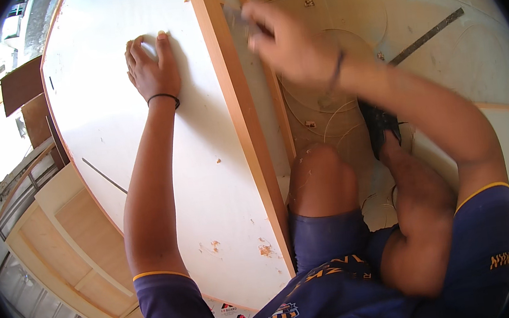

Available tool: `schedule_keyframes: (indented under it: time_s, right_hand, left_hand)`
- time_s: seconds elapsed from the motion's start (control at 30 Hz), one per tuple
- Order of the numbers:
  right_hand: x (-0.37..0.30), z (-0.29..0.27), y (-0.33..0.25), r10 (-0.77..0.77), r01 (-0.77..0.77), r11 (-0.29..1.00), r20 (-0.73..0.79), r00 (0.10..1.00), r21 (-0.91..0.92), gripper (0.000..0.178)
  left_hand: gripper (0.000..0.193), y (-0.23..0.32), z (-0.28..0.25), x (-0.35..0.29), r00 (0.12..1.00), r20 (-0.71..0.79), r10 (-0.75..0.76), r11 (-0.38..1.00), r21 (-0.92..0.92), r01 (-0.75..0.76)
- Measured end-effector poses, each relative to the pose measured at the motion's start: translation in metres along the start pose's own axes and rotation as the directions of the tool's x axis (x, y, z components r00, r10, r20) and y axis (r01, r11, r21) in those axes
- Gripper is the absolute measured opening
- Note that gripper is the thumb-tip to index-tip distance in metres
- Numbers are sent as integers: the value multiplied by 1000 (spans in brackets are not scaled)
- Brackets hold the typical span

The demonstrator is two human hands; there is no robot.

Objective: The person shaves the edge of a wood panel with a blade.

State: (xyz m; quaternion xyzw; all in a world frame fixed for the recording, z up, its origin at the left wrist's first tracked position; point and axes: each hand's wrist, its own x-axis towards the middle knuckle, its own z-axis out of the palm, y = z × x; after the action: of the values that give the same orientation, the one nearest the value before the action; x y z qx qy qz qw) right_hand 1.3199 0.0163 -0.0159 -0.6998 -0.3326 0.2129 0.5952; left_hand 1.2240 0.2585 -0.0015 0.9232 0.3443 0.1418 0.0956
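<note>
- White-faced board, a large laminated panel with a wood-coloured edge strip, lies flat and fills the middle of the view; its long edge runs from top centre down toward the person's knee.
- Left hand lies palm down on the white face, fingers spread and flat, gripping nothing, well to the left of the edge.
- Right hand is blurred at the upper end of the edge strip, fingers curled round a small flat grey tool that touches or sits just at the strip; what kind of tool I cannot tell.
- Right hand is the nearer one to the edge; the strip's long axis runs from that hand down toward the body.
- Thin curls of trimmed edging and a dark straight bar lie on the floor to the right, beside a black shoe.
</note>
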Motion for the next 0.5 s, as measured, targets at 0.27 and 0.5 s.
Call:
schedule_keyframes:
  time_s: [0.27,0.5]
  right_hand:
    - [67,-12,6,29,-35,996,-61,998,-84,17]
    - [139,2,37,-473,358,848,-255,843,-392,15]
  left_hand:
    - [66,0,1,0,1000,-21,12,1000,10,-12]
    - [67,6,2,0,1000,-2,1,1000,23,-1]
